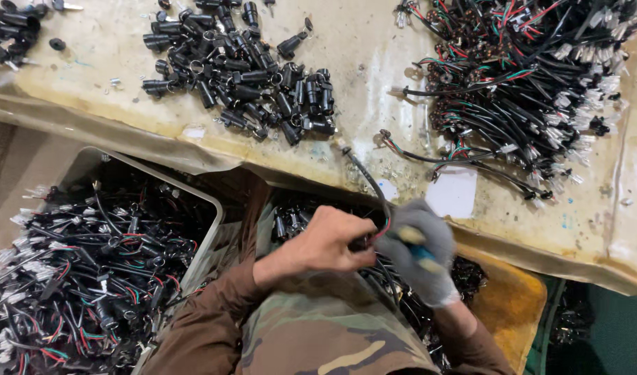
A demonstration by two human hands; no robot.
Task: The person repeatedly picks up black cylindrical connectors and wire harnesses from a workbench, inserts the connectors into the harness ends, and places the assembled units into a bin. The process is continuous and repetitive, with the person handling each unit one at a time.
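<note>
Hands meet just off the near edge of the desk point(374, 104), over the person's lap. The left hand point(325, 243) is bare, its fingers curled and pinched around the end of a black cable point(365, 177) with red and green wires showing at the grip. The cable rises from the hands and its far end lies on the desk's near edge. The right hand point(422, 250), in a grey glove, is closed around a tool with a blue and yellow handle point(419, 251) and touches the left hand at the cable end; what the tool's tip meets is hidden between the hands. A yellow tray point(520, 298) lies under the hands, holding more dark cable pieces. At the left, below the desk, a pale bin point(211, 208) is filled with tangled black cables with red and green wires and clear plugs. On the desk, a heap of short black cylindrical connectors point(242, 69) lies toward the far middle, a smaller heap point(13, 28) sits at the far left corner, and a large bundle of wired cables point(526, 83) spreads over the right side. A white paper slip point(451, 192) lies at the near edge, just beside the hands.
</note>
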